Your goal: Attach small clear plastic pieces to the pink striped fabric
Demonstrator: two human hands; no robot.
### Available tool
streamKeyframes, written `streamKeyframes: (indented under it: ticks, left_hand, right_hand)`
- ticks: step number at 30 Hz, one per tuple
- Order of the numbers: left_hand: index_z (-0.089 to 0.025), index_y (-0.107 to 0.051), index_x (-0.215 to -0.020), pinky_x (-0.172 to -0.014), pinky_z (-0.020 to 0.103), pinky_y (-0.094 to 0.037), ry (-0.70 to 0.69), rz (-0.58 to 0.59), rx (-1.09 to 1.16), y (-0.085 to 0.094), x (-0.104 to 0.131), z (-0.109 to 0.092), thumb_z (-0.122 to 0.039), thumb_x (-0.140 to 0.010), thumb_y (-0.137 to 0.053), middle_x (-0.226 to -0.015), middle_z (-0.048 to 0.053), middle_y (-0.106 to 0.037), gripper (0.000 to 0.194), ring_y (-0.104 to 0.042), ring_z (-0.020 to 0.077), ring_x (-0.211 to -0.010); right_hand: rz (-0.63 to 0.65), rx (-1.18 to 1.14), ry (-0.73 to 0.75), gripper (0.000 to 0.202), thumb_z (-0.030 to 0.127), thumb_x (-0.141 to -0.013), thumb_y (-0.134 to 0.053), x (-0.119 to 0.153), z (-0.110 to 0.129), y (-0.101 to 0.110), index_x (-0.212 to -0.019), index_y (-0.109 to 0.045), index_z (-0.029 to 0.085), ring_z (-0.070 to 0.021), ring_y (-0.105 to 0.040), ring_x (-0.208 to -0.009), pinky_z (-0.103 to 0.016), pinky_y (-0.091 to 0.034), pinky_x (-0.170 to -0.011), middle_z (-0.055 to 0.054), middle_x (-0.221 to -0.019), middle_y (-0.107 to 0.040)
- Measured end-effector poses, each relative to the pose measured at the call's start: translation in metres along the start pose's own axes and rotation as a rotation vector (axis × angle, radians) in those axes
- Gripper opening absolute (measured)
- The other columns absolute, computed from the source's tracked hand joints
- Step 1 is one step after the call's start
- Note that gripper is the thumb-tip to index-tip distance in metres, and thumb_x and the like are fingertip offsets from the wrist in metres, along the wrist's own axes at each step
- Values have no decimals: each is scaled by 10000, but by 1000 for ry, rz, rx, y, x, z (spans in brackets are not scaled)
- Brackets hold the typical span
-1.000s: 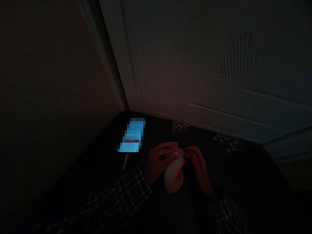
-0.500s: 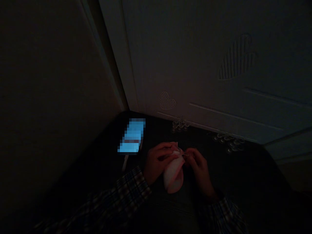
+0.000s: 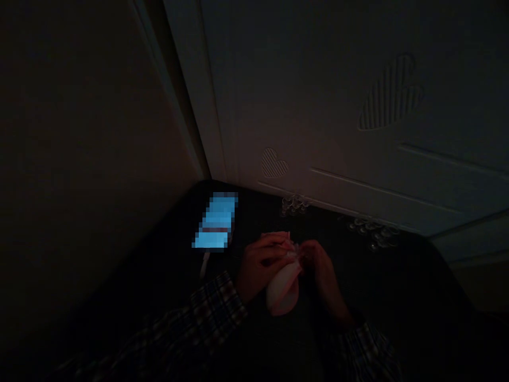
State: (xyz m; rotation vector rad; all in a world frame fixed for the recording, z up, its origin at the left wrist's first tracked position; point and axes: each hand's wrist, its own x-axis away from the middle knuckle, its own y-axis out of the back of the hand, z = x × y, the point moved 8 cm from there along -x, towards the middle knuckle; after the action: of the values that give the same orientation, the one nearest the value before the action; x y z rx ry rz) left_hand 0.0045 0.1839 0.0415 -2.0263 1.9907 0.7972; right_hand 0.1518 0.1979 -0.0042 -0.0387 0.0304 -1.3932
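The scene is very dark. A pink and white soft item [image 3: 283, 289], looking like cloth, lies on the dark surface in front of me, its rounded lobes pointing toward me. My left hand [image 3: 262, 262] grips its upper part from the left, fingers bent over it. From the right, my right hand [image 3: 322, 270] meets the item's gathered middle with its fingers curled and pressed together. What those fingertips pinch is too dark and small to make out.
A phone with a lit, pixelated screen [image 3: 217, 220] and a pale cable [image 3: 204, 264] lies at the left. Two groups of small shiny rings or beads [image 3: 294, 204], [image 3: 374, 233] sit along the back edge. Behind stands a pale panel [image 3: 318, 106] with embossed hearts.
My right hand's fingers have shifted slightly left and curled in closer to the pink item. My left hand keeps its hold, nearly unmoved.
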Motion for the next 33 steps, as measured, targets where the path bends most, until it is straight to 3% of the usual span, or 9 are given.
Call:
streamKeyframes:
  ticks: [5, 14, 19, 25, 27, 29, 31, 33]
  left_hand:
    - [-200, -714, -815, -816, 312, -516, 97, -40, 11, 4, -2, 9, -192, -745, -648, -960, 55, -668, 96, -625, 177, -907]
    - [-203, -713, -820, -810, 305, -518, 85, -33, 10, 3, -2, 10, -185, -743, -649, -972, 53, -666, 101, -623, 173, -906]
    - [-191, -712, -794, -799, 316, -524, 51, -31, 7, 3, -2, 6, -187, -731, -661, -951, 61, -669, 81, -626, 182, -906]
    - [-187, -709, -754, -830, 355, -513, -22, 0, 29, 1, -2, -3, -171, -717, -670, -935, 67, -672, 56, -614, 201, -945]
    - [-183, -708, -749, -831, 350, -513, 3, -13, 33, 2, -3, -1, -162, -717, -668, -946, 70, -671, 56, -615, 200, -944]
    - [-183, -710, -756, -821, 337, -517, 41, -30, 30, 4, -4, 3, -160, -719, -665, -960, 69, -669, 62, -622, 192, -924]
    - [-185, -711, -770, -802, 324, -524, 83, -43, 19, 5, -4, 7, -168, -722, -662, -965, 67, -669, 71, -629, 185, -899]
    - [-187, -713, -782, -787, 315, -528, 109, -55, 5, 6, -4, 11, -174, -726, -659, -956, 66, -670, 79, -632, 181, -882]
  right_hand:
    - [44, -71, 21, 205, 336, -852, -513, 3, 4, -6, -1029, -482, 237, -105, -466, -614, -215, -381, -557, 7, -794, -538]
    - [84, -39, 26, 137, 325, -863, -500, 0, 2, -5, -933, -502, 207, -95, -443, -570, -204, -354, -530, 33, -661, -492]
    - [63, 48, -3, 300, 401, -905, -386, -2, -6, -1, -779, -537, 173, -96, -421, -519, -215, -329, -505, 30, -581, -469]
    - [80, 143, -33, 548, 477, -925, -226, -2, -12, -2, -544, -474, 171, -104, -417, -464, -229, -320, -488, 22, -457, -418]
    - [87, 139, -18, 534, 472, -928, -222, -2, -8, -3, -603, -518, 168, -109, -442, -499, -230, -339, -511, 14, -501, -453]
    - [76, 113, 12, 450, 468, -922, -259, -1, -3, -4, -786, -572, 175, -117, -470, -551, -229, -361, -528, 6, -597, -508]
    - [53, 84, 41, 346, 456, -909, -325, 0, 3, -4, -994, -543, 202, -124, -492, -611, -228, -386, -548, -5, -725, -551]
    - [28, 73, 51, 289, 423, -894, -392, 2, 6, -3, -1074, -498, 224, -129, -508, -677, -227, -408, -581, -17, -842, -565]
